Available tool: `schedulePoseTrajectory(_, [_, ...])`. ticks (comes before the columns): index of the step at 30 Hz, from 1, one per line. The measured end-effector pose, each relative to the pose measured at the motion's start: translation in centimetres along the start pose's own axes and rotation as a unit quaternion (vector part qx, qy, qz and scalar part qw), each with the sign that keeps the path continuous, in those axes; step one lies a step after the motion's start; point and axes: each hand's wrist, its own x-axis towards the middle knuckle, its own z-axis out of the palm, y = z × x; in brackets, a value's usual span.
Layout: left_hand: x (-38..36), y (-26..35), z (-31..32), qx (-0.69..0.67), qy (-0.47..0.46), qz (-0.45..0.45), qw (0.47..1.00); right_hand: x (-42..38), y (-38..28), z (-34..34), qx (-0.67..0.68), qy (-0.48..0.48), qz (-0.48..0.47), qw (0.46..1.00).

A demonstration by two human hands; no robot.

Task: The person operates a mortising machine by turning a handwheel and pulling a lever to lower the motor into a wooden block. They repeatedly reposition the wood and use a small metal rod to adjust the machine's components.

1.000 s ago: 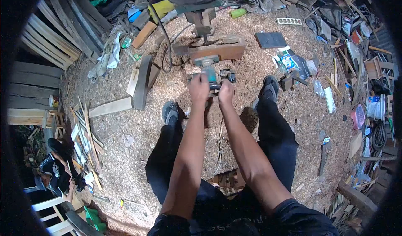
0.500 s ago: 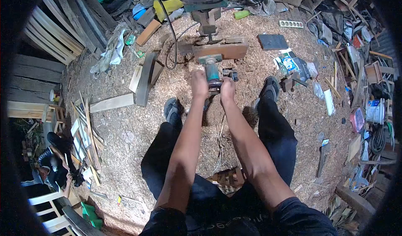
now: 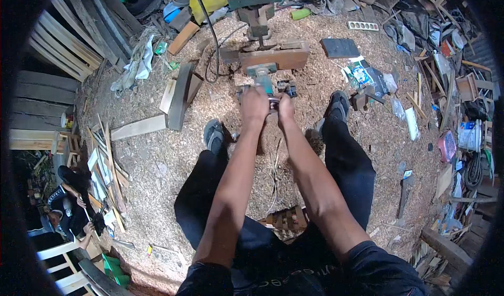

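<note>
In front of my legs, both hands are closed on the dark round handwheel [image 3: 273, 102] at the near end of a green vise [image 3: 263, 79]. My left hand [image 3: 254, 107] wraps over its left side and hides part of the green body. On the right rim sits my right hand [image 3: 285, 108], fingers curled round it. Beyond the vise's jaw lies a brown wooden block [image 3: 281, 58] on its long side. A drill-like spindle [image 3: 259, 33] of the machine points at the block from the far side.
Wood shavings cover the ground. Cut boards [image 3: 181, 96] lie to the left, a dark slab [image 3: 340, 47] and a white power strip [image 3: 363, 26] to the right. A black cable [image 3: 216, 49] hangs beside the machine. Another person [image 3: 71, 206] works at the far left.
My left hand has shifted over the top of the handwheel, toward the right hand, covering more of the green body. The right hand has hardly moved. The view has shifted slightly.
</note>
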Motion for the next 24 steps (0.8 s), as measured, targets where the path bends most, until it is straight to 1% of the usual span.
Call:
schedulePoseTrajectory(1, [2.7, -4.3, 2.8, -0.128, -0.014, -0.053, 0.99, -2.3, -2.6, 1.0, -0.025, 0.049, -0.034, 0.998])
schedulePoseTrajectory(2, [3.2, -6.6, 4.1, -0.172, -0.024, -0.096, 0.98, -5.2, -5.2, 2.1, -0.053, 0.099, -0.067, 0.991])
schedulePoseTrajectory(3, [3.6, -8.0, 5.1, -0.219, -0.033, -0.138, 0.965, -5.4, -4.3, 2.9, -0.105, 0.107, -0.169, 0.974])
schedulePoseTrajectory(4, [3.7, -8.1, 5.5, -0.255, -0.068, -0.153, 0.952, -5.6, -3.6, 3.5, -0.157, 0.114, -0.268, 0.944])
schedulePoseTrajectory(5, [3.8, -8.3, 5.9, -0.288, -0.102, -0.17, 0.937, -5.8, -2.9, 3.6, -0.261, 0.169, -0.367, 0.877])
schedulePoseTrajectory(6, [4.0, -8.5, 6.4, -0.318, -0.135, -0.189, 0.919, -5.5, -2.7, 3.2, -0.217, 0.142, -0.34, 0.904])
schedulePoseTrajectory(7, [3.8, -7.8, 5.7, -0.305, -0.149, -0.171, 0.925, -5.5, -3.0, 2.9, -0.171, 0.114, -0.31, 0.928])
schedulePoseTrajectory(8, [2.7, -5.6, 3.5, -0.257, -0.142, -0.145, 0.945, -5.7, -2.9, 2.6, -0.124, 0.083, -0.278, 0.949])
schedulePoseTrajectory(9, [1.4, -3.2, 1.0, -0.208, -0.132, -0.121, 0.962, -5.3, -2.6, 2.0, -0.091, 0.071, -0.213, 0.97])
schedulePoseTrajectory(10, [0.8, -1.5, 0.2, -0.126, -0.113, -0.071, 0.983, -0.3, 3.1, 0.4, -0.156, 0.116, -0.284, 0.939])
schedulePoseTrajectory(11, [-0.4, 1.4, -2.1, -0.152, -0.108, -0.091, 0.978, 1.1, 4.9, -1.6, -0.124, 0.076, -0.178, 0.973])
schedulePoseTrajectory(12, [-1.2, 3.6, -4.0, -0.18, -0.102, -0.108, 0.972, 1.7, 5.3, -2.7, -0.092, 0.035, -0.072, 0.993])
schedulePoseTrajectory(13, [-0.1, 2.1, -3.3, -0.254, -0.087, -0.125, 0.955, -1.5, 2.0, -2.1, -0.243, 0.138, 0.005, 0.96])
schedulePoseTrajectory(14, [1.3, 0.4, -3.1, -0.328, -0.071, -0.138, 0.932, -2.5, 1.8, -1.5, -0.191, 0.15, -0.059, 0.968])
schedulePoseTrajectory(16, [1.2, -1.9, -3.3, -0.225, -0.006, -0.124, 0.966, -3.6, 1.7, -0.1, -0.087, 0.167, -0.188, 0.964])
schedulePoseTrajectory(17, [0.6, -2.3, -2.5, -0.224, -0.016, -0.14, 0.965, -6.5, -1.3, 0.8, -0.123, 0.144, -0.203, 0.961])
schedulePoseTrajectory(18, [-0.2, -2.4, -1.3, -0.222, -0.027, -0.156, 0.962, -5.9, -0.7, 1.3, -0.174, 0.146, -0.221, 0.948])
schedulePoseTrajectory(20, [-2.5, -1.8, 0.0, -0.215, -0.054, -0.189, 0.957, -4.9, 0.1, 0.7, -0.096, 0.103, -0.183, 0.973])
schedulePoseTrajectory(21, [-3.1, -1.6, -0.1, -0.227, -0.026, -0.111, 0.967, -4.3, -0.3, -0.2, -0.106, 0.094, -0.119, 0.983])
schedulePoseTrajectory(23, [-2.1, -1.4, -0.8, -0.34, -0.099, -0.093, 0.931, -4.2, -1.2, -2.5, -0.126, 0.07, 0.015, 0.989])
schedulePoseTrajectory(24, [-1.5, -1.4, -1.4, -0.392, -0.132, -0.082, 0.907, -4.4, -1.1, -2.4, -0.144, 0.103, -0.046, 0.983])
